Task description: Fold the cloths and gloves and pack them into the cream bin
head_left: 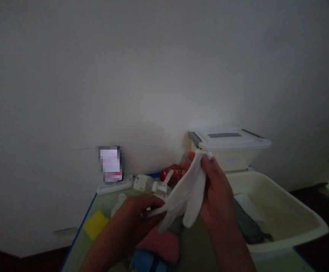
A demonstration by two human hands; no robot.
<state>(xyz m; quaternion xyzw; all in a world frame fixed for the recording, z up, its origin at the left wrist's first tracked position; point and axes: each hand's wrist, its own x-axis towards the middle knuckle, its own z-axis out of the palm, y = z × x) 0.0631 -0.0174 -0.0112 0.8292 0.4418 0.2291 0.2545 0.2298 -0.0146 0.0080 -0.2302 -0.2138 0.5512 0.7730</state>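
A limp white glove (191,189) hangs between my two hands above the table. My right hand (217,189) is closed on its upper end, thumb in front and fingers behind. Lower down, my left hand (141,211) pinches one of the glove's fingers between thumb and fingertips. Behind the glove lies a clear pump bottle (143,183) on its side, its white pump head pointing right. A pink cloth (161,243) and a blue item (147,260) lie under the hands. Part of another white thing (116,206), perhaps a second glove, shows behind my left wrist.
A phone (110,164) with a blurred screen leans on a white stand at the back left. A yellow sponge or cloth (95,225) lies near the left edge. Right are a cream basin (289,204) holding a dark green bag (246,223), and a lidded box (229,145). A red can (170,173) lies behind.
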